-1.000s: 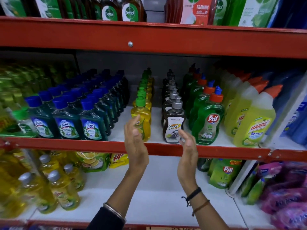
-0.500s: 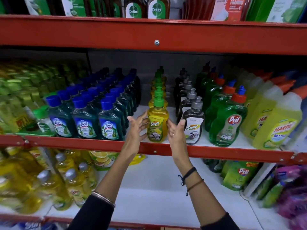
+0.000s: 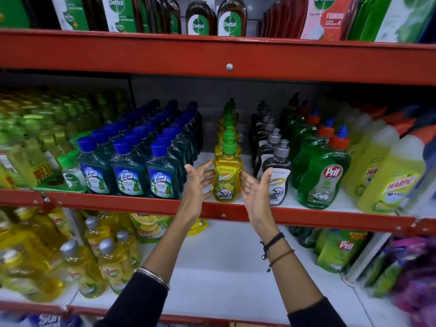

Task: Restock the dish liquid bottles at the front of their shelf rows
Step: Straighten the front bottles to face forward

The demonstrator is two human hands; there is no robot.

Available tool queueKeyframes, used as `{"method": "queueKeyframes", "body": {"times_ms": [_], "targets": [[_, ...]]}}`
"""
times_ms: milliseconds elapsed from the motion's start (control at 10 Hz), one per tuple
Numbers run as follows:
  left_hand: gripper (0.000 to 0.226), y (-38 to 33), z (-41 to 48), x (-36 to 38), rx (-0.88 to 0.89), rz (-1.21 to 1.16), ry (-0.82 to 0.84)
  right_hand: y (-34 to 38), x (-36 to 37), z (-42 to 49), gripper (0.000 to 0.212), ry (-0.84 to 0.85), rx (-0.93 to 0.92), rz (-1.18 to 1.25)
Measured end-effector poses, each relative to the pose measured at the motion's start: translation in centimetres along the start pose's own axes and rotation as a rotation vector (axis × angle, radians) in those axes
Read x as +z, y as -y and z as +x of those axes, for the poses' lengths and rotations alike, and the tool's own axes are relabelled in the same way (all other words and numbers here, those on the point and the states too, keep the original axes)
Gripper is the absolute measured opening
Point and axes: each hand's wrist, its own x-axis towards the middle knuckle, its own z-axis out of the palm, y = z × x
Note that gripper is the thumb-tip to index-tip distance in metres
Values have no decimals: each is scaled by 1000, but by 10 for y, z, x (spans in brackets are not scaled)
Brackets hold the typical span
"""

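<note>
hands: left hand [image 3: 199, 179] and right hand [image 3: 256, 188] spread wide, flanking, not gripping | item: yellow plastic green-pump dish liquid bottle [image 3: 227, 179] upright at red shelf lip [image 3: 132, 202], centre frame | risk: right knuckles may topple adjacent dark grey-pump bottle [image 3: 278, 182]

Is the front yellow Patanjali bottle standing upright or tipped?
Upright. The yellow Patanjali bottle stands on its base at the shelf's front edge, green pump cap straight above, label facing out.
</note>
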Motion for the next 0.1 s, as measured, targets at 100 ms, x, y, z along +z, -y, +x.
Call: {"method": "queueKeyframes", "body": {"times_ms": [100], "targets": [[121, -3, -8, 7, 33, -48, -102, -2, -9, -8, 103, 22, -18, 12]]}}
